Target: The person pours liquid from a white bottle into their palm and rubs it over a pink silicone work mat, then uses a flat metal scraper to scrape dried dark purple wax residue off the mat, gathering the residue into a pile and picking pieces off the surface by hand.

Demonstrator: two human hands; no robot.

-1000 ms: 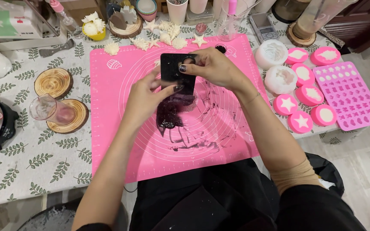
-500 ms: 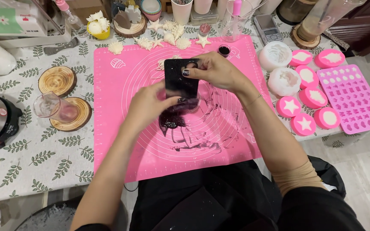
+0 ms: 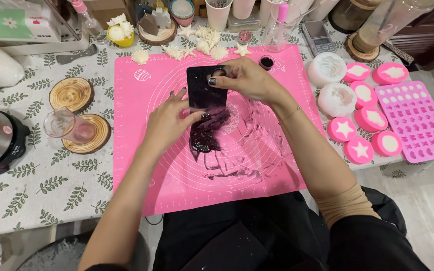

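The scraper (image 3: 206,86) is a flat, black, roughly rectangular card with rounded corners, glossy and smeared. It stands over the upper middle of the pink mat (image 3: 141,165), its long axis running top to bottom in the head view and its lower edge pointing down at a dark purple paste (image 3: 206,136). The paste lies in a lumpy strip on the mat just below the scraper, with thin dark smears spread to its right.

The right hand (image 3: 247,80) pinches the scraper's top right corner between thumb and fingers. The left hand (image 3: 169,123) rests half-closed at the scraper's lower left edge, fingertips touching the paste.

A green and white box (image 3: 18,22) sits at the counter's (image 3: 41,180) far left corner. A pink tray (image 3: 420,120) of small shaped hollows lies at the right edge.
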